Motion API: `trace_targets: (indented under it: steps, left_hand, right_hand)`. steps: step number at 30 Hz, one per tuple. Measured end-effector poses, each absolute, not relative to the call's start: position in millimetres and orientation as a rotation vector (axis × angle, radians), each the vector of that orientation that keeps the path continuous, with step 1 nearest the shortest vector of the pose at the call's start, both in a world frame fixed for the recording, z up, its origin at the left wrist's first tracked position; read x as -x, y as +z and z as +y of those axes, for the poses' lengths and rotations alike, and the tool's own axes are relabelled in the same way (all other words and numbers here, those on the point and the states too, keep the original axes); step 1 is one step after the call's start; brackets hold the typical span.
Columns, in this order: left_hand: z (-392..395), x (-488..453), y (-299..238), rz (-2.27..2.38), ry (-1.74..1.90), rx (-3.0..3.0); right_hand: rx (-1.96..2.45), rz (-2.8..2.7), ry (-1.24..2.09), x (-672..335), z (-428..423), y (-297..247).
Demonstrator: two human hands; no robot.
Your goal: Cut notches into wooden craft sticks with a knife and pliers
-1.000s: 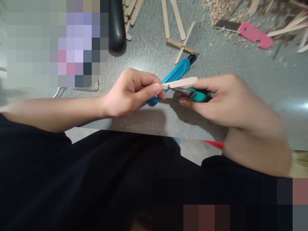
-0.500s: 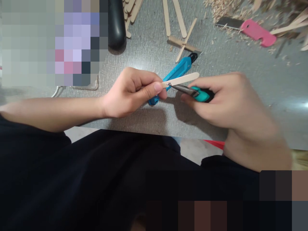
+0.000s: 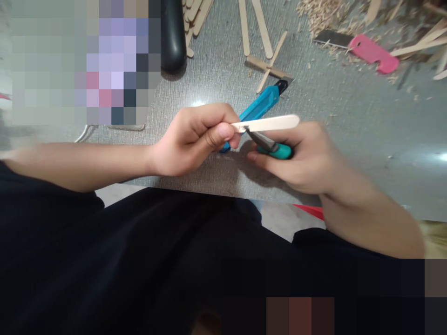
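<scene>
My left hand (image 3: 195, 139) pinches one end of a pale wooden craft stick (image 3: 268, 123), which points to the right above the grey table (image 3: 349, 121). My right hand (image 3: 300, 158) is closed round a teal-handled utility knife (image 3: 275, 148). Its blade tip touches the stick close to my left thumb. A blue utility knife (image 3: 260, 106) lies on the table behind the stick, partly hidden by my left hand.
Loose craft sticks (image 3: 258, 28) and a small crossed-stick piece (image 3: 267, 67) lie at the back. A pink-handled knife (image 3: 370, 52) sits in wood shavings (image 3: 321, 14) at the back right. A black cylinder (image 3: 172, 37) stands at the back left. My dark-clothed lap fills the foreground.
My right hand has drawn in toward me and to the left, and the knife blade now meets the stick more steeply. The stick has levelled and shifted slightly right.
</scene>
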State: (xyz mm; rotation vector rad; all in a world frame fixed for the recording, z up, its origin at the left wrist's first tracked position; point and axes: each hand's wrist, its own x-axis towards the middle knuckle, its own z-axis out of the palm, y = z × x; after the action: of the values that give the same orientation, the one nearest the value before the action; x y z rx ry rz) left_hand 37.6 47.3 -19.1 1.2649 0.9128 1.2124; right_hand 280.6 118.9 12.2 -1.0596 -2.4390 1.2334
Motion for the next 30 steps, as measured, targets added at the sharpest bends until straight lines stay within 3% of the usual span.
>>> trace_targets:
  steps: [4,6,12,15,21,24,27,28,30]
  left_hand:
    - [43.8,-36.7,-22.8,0.894,1.398,-1.428]
    - [43.4,-36.6,-21.8,0.884,1.416,-1.424]
    - [45.5,-32.1,-21.5,0.828,1.446,-1.514]
    - [47.5,-29.4,-28.3,0.72,1.508,-1.631]
    - [48.2,-27.2,-31.4,0.778,1.628,-1.537]
    - [47.3,-25.4,-28.1,0.827,1.538,-1.33]
    - [46.5,-25.4,-28.1,0.731,1.356,-1.29]
    - [46.2,-26.0,-28.6,0.726,1.332,-1.27]
    - [45.6,-27.3,-28.9,0.762,1.312,-1.227]
  right_hand:
    - [0.986,-2.172,2.124,-280.8,123.7,17.5]
    - [0.971,-2.04,2.4,-281.1,128.9,19.2]
    - [0.612,-1.787,2.831,-284.3,139.7,14.4]
    - [0.569,-1.805,2.882,-284.6,142.3,15.2]
    - [0.592,-2.179,2.7,-298.2,170.3,35.2]
    - [0.992,-2.336,2.222,-308.9,181.3,42.4]
    - [1.409,-2.521,1.348,-305.9,173.7,39.3]
    - [1.436,-2.543,1.085,-302.0,168.3,36.7]
    - [1.31,-2.59,0.92,-293.6,156.7,31.1]
